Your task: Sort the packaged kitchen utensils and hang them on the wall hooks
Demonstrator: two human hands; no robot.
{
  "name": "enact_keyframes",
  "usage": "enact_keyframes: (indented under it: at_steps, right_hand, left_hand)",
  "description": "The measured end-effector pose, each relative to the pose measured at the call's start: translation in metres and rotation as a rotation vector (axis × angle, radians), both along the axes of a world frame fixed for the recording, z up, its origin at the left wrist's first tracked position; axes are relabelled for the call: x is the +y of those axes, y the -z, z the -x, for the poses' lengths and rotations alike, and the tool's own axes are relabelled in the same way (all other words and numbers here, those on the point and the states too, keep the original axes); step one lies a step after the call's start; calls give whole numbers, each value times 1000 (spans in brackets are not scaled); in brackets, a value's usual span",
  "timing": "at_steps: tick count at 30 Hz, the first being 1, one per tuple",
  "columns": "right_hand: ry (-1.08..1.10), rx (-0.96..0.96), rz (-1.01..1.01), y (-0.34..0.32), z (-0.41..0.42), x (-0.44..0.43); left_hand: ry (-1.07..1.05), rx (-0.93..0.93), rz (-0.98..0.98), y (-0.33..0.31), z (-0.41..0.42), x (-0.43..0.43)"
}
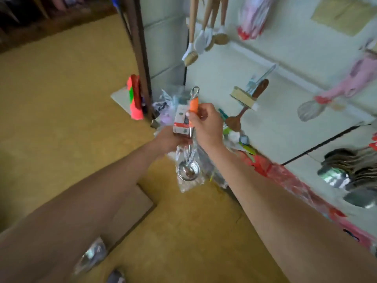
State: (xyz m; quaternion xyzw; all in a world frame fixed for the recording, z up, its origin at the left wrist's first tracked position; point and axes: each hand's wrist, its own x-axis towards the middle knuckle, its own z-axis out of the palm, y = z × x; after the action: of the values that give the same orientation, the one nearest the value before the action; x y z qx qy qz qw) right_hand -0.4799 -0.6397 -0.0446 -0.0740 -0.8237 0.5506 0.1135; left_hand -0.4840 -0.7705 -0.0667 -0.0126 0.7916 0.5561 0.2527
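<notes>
Orange-handled metal scoop (187, 169), bagged in clear plastic, is held upright near the pale wall panel (275, 111). Its handle is pinched by curled fingers of the right hand (206, 124); the card label (180, 119) below is gripped by the left hand (169, 139). Wooden brushes (191, 57) are hung above.

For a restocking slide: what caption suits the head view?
Right hand grips the orange handle of a bagged metal scoop, left hand holds its label card, before a wall hung with brushes.
</notes>
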Motion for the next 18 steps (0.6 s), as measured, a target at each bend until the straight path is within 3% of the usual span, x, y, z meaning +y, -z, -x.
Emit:
enact_keyframes:
  at_steps: [5, 18]
  right_hand:
    - [-186, -49, -52, 33, 23, -119]
    - [-534, -260, -39, 157, 13, -419]
  left_hand:
    - [-217, -117, -42, 31, -3, -117]
    - [-534, -299, 59, 144, -59, -406]
